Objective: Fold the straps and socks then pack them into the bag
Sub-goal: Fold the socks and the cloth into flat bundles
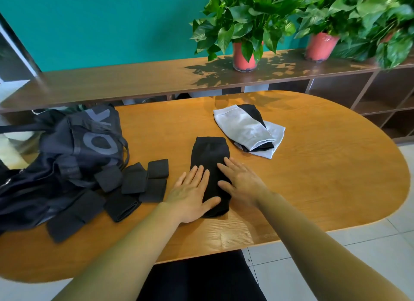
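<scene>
A black sock (209, 154) lies flat in the middle of the wooden table (313, 166). My left hand (190, 195) rests flat on its left side, thumb across the sock's near end. My right hand (240, 179) presses flat on its right side with straight fingers. Behind it to the right lies a pile of grey and black socks (246, 125). Several folded black straps (134, 182) are scattered to the left of my hands. A dark drawstring bag (78, 148) with grey letters slumps at the table's left edge, touching the straps.
A long wooden shelf (134, 81) runs behind the table with two potted plants in red pots (243, 58) (320, 47). Open cubbies sit at the right under the shelf. The table's rounded right end overhangs a white tiled floor (336, 256).
</scene>
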Available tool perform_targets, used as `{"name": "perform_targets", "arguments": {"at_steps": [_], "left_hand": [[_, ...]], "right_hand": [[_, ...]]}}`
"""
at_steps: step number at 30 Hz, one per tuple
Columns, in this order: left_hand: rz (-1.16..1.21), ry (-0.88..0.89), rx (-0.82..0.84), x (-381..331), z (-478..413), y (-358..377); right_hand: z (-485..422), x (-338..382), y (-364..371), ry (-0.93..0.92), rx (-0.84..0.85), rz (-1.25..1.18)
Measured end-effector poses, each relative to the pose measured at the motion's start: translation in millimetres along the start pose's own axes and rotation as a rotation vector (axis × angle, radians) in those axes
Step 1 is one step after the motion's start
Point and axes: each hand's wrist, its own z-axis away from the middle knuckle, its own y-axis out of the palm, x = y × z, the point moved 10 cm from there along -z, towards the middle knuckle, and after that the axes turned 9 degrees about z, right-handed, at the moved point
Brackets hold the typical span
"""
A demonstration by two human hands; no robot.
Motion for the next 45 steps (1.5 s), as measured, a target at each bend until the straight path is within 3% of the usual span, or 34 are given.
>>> {"name": "perform_targets", "arguments": {"at_steps": [4, 7, 11, 15, 19, 25, 37, 42, 45], "left_hand": [[-0.006, -0.018, 0.033, -9, 15, 14], [-0.013, 0.006, -0.002, -14, 22, 5], [-0.037, 0.177, -0.211, -20, 18, -28], [-0.062, 0.339, -0.125, -22, 16, -18], [-0.052, 0.274, -0.122, -11, 9, -13], [-0.098, 0.258, -0.077, -13, 10, -1], [-0.156, 0.369, -0.047, -20, 22, 7], [0.102, 0.223, -0.176, -4, 20, -14], [0.069, 0.136, -0.208, 0, 20, -8]], "right_hand": [[11, -3, 22, -0.030, 0.058, 0.144], [20, 0, 12, -0.042, -0.003, 0.053], [13, 6, -24, -0.062, -0.192, -0.095], [-8, 9, -30, -0.116, -0.204, 0.070], [-26, 15, -19, -0.164, -0.156, 0.166], [-52, 18, 24, -0.195, 0.098, 0.209], [-76, -9, 18, -0.070, 0.111, 0.266], [-42, 2, -3, -0.041, -0.021, 0.160], [-5, 18, 1, 0.025, -0.023, 0.130]]}}
